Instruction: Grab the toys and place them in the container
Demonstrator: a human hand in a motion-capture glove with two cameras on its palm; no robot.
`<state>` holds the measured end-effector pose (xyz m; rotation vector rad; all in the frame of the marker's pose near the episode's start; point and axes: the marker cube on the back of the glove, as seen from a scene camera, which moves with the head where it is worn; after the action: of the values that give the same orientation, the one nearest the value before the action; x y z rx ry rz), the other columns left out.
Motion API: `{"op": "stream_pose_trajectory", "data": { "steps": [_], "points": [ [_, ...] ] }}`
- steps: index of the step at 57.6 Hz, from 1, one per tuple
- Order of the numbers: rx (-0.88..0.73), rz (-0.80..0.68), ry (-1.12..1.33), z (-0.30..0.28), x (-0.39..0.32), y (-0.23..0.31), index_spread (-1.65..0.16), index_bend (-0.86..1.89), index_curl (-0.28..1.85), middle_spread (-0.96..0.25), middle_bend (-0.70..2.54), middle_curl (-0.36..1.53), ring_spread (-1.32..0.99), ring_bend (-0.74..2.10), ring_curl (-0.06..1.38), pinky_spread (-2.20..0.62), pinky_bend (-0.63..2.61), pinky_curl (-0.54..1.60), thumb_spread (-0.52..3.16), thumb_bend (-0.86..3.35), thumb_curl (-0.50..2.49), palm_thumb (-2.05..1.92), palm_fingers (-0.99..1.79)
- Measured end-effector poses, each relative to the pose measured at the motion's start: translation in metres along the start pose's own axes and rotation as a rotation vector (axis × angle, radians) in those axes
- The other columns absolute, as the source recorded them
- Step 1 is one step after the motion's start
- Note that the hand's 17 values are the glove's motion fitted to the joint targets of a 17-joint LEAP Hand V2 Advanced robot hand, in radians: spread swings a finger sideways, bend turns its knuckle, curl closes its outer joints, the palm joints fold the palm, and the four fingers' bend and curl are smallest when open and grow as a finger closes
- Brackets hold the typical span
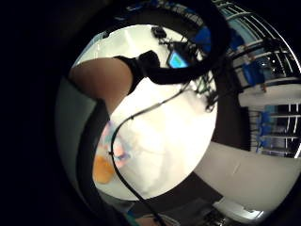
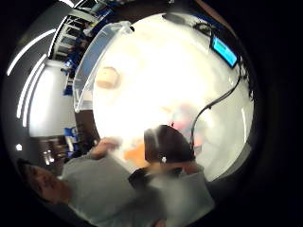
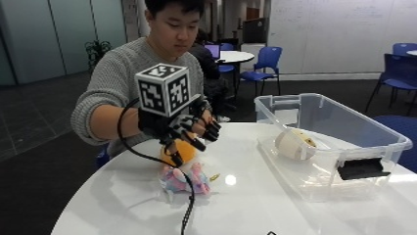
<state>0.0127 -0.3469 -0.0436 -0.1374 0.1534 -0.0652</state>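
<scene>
Now right grip (image 3: 186,128) relaxed, empty, over pastel toy (image 3: 186,180); beige toy (image 3: 294,143) in container (image 3: 391,138).

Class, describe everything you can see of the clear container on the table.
The clear container is a see-through plastic tub, rectangular, open-topped, with a thickened rim and a handle recess at its far end. A dark rectangular patch sits on its near wall. It stands upright on the white table, to the side of the gloved right hand, which is apart from it. One cream-coloured rounded toy lies inside it.
</scene>
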Motion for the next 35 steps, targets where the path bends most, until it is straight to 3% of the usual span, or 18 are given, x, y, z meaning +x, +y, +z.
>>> {"op": "stream_pose_trajectory", "data": {
  "steps": [11, 22, 35],
  "points": [
    [-0.153, -0.053, -0.015, 0.064, -0.004, 0.025, -0.37, 0.16, 0.32, -0.14, 0.14, 0.24, -0.09, 0.29, 0.37, 0.03, 1.27, 0.32, 1.28, -0.02, 0.34, 0.13, -0.09],
    [-0.301, -0.049, 0.174, 0.127, -0.024, 0.032, -0.37, 0.13, 0.31, -0.15, 0.13, 0.23, -0.10, 0.34, 0.38, 0.02, 1.30, 0.33, 1.29, -0.01, 0.33, 0.14, -0.06],
    [-0.277, 0.039, 0.288, 0.151, -0.028, 0.019, -0.37, 0.07, 0.24, -0.17, 0.24, 0.27, -0.20, 0.67, 0.45, -0.09, 1.33, 0.33, 1.36, 0.05, 0.37, 0.30, 0.15]
  ]
}}
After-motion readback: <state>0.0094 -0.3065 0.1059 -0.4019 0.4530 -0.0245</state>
